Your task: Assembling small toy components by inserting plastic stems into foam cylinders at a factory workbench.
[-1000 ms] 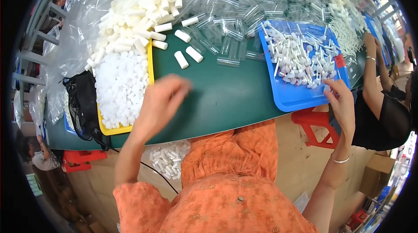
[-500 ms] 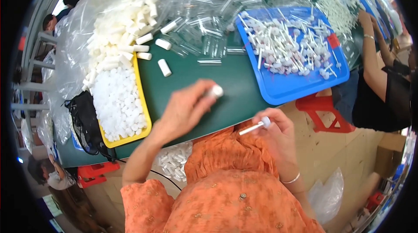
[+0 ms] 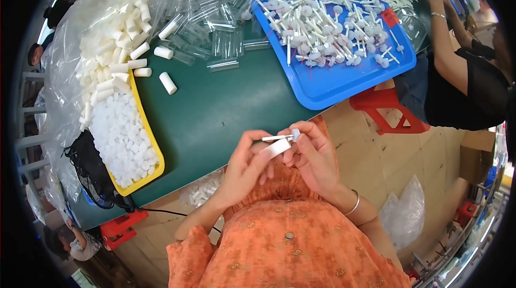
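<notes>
My left hand [image 3: 243, 171] pinches a short white foam cylinder [image 3: 279, 148] in front of my body, at the table's near edge. Close beside it, my right hand [image 3: 318, 162] grips a thin white stick with a round whitish cap [image 3: 295, 134]; the stick points left, just above the cylinder. The two hands nearly meet, and I cannot tell whether stick and cylinder touch. Similar capped sticks [image 3: 329, 29] are heaped in a blue tray [image 3: 322, 94] to the right. One loose foam cylinder [image 3: 167, 83] lies on the green table [image 3: 226, 106].
At left, a yellow tray [image 3: 151, 132] holds small white caps [image 3: 119, 137], with piled foam cylinders [image 3: 110, 54] behind. Clear tubes [image 3: 228, 43] cover the far table. A black mesh bag [image 3: 88, 167] lies left. A co-worker's arm [image 3: 450, 51] and a red stool [image 3: 384, 108] are at right.
My left hand has brought the foam cylinder back from over the table to my right hand. The right hand has moved left and up with the capped stick. The view has shifted.
</notes>
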`<state>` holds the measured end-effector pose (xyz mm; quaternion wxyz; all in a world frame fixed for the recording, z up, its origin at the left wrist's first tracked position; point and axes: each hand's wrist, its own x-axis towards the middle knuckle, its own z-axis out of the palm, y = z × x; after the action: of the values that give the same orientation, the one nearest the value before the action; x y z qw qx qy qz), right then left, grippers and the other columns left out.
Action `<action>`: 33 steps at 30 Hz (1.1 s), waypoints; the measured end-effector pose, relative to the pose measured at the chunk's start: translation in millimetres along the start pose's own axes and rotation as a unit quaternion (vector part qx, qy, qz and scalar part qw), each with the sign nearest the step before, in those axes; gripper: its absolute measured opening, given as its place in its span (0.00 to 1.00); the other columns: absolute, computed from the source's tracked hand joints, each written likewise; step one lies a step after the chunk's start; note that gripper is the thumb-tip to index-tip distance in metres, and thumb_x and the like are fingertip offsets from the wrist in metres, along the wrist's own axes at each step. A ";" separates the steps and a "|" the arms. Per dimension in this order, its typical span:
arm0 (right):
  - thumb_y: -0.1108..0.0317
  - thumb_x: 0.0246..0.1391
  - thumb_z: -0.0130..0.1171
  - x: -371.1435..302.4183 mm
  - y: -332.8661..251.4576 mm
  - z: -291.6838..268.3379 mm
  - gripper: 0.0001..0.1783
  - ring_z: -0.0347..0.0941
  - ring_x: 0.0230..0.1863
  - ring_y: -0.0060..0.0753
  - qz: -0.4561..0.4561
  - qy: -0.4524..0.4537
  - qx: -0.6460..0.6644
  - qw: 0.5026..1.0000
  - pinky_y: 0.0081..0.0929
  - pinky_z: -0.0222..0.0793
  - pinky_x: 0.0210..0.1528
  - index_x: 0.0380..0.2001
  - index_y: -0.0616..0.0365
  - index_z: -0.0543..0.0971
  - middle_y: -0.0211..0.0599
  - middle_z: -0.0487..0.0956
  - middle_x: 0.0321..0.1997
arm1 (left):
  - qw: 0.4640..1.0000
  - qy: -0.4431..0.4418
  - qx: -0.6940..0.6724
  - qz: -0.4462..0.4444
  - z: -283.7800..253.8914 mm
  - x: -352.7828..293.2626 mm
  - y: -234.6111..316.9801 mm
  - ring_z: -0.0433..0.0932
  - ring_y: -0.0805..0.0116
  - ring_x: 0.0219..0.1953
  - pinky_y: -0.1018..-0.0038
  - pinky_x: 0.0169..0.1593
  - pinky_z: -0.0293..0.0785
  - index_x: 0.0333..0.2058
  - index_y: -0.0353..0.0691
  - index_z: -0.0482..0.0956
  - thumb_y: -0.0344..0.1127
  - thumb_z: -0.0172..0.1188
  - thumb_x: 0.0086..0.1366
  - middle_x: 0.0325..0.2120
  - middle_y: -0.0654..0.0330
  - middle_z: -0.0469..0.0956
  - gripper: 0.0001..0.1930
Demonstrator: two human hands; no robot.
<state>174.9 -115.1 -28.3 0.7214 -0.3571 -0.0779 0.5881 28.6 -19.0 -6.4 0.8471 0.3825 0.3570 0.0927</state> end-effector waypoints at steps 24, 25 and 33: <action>0.80 0.59 0.54 1.8 21.2 -9.8 0.07 0.76 0.42 0.28 -0.154 0.032 -0.153 0.976 0.25 0.77 0.43 0.40 0.62 0.70 0.43 0.77 0.43 | 0.880 0.085 0.350 0.310 18.0 -0.1 -16.3 0.76 0.61 0.41 0.73 0.42 0.73 0.52 0.33 0.68 0.18 0.54 0.60 0.43 0.51 0.73 0.20; 0.81 0.58 0.56 3.1 23.4 -8.9 0.08 0.75 0.41 0.28 -0.191 0.027 -0.183 0.964 0.25 0.76 0.44 0.39 0.62 0.70 0.43 0.77 0.42 | 0.880 0.087 0.350 0.310 16.4 -0.5 -16.9 0.76 0.61 0.41 0.73 0.42 0.73 0.52 0.33 0.68 0.18 0.54 0.60 0.43 0.51 0.73 0.20; 0.80 0.50 0.64 8.7 7.7 -8.1 0.13 0.73 0.43 0.32 -0.285 -0.015 -0.392 0.875 0.29 0.71 0.46 0.38 0.60 0.74 0.38 0.76 0.42 | 0.965 0.054 0.203 0.158 3.2 5.8 -13.2 0.74 0.74 0.36 0.77 0.40 0.71 0.48 0.34 0.71 0.24 0.43 0.68 0.36 0.59 0.75 0.12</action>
<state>175.7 -110.3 -41.6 0.6578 -0.5636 -0.4115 0.2835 33.4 -27.4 -17.5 0.7061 0.5922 0.3486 0.1710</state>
